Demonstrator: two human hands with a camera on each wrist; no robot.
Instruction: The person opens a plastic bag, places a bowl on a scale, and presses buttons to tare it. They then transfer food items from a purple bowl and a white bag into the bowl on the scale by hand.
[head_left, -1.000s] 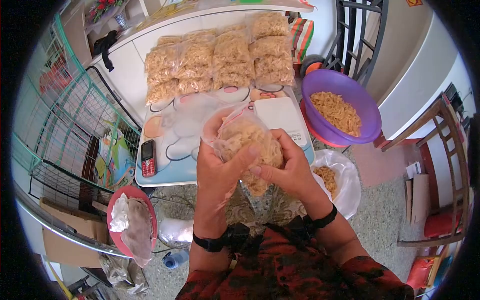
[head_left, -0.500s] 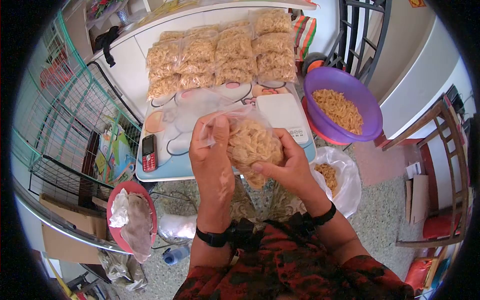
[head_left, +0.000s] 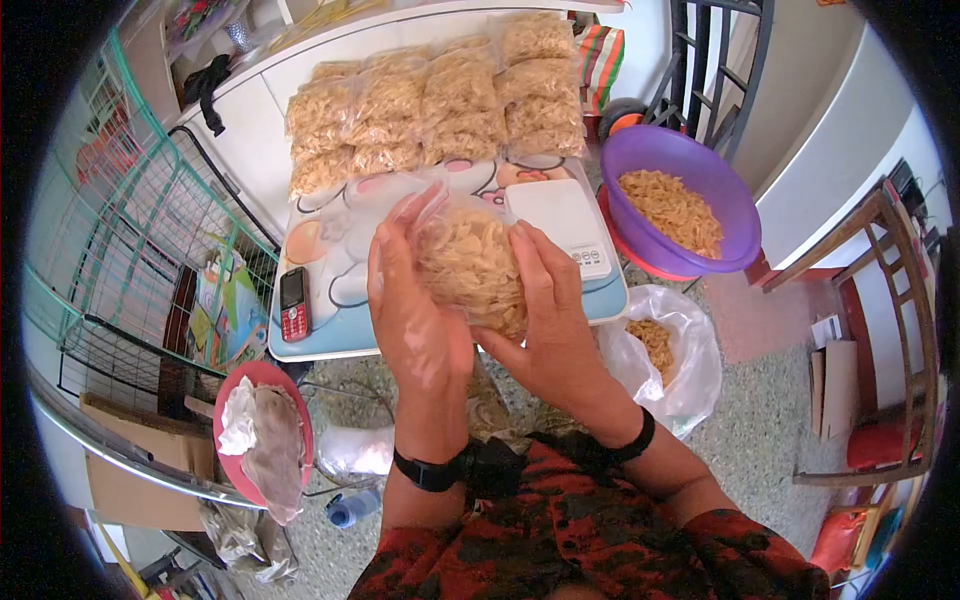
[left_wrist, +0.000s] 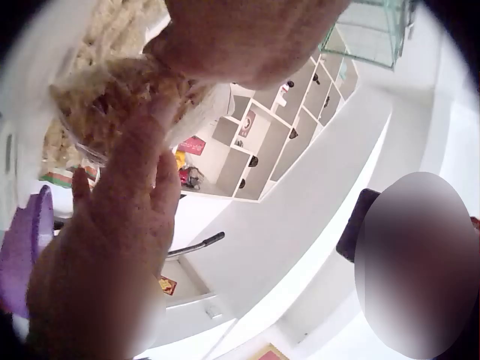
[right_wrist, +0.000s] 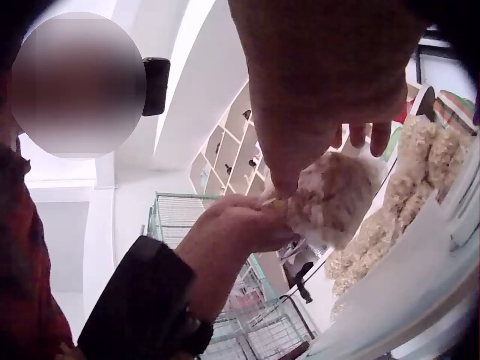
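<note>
Fingers [head_left: 537,270] hold a bulging plastic bag [head_left: 465,285] of curled strips [head_left: 485,245].

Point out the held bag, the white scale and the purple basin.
Held bag [head_left: 475,262]: head view, middle of its filled side.
White scale [head_left: 553,211]: head view, its flat top.
Purple basin [head_left: 695,160]: head view, inner wall above the contents.

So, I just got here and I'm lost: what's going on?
A person holds a clear bag of yellowish pieces between their left hand and right hand, at a table. A white scale sits on it, with filled bags stacked toward the back. More loose pieces lie in a purple basin to the right.
</note>
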